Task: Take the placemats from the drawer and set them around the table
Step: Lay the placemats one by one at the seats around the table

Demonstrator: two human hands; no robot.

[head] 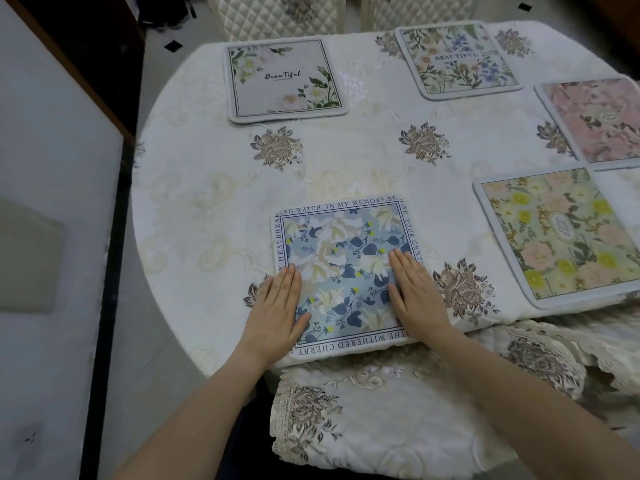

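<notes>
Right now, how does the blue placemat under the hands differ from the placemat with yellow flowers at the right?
The blue placemat shows dark blue leaves inside a border of printed words; the yellow-flower placemat has only a plain pale border. The left hand and right hand lie flat on the blue one; nothing touches the other. Both are square with rounded corners, flat on the tablecloth.

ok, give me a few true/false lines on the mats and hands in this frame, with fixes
1. Both hands lie flat on the blue leaf placemat. True: left hand, right hand.
2. Four placemats show. False: five do.
3. Two far mats carry the word Beautiful. True: the white-flower mat and the wildflower mat.
4. The yellow-flower mat sits left of the hands. False: it sits to the right.
5. The left hand pinches a mat corner. False: its fingers lie straight.
</notes>
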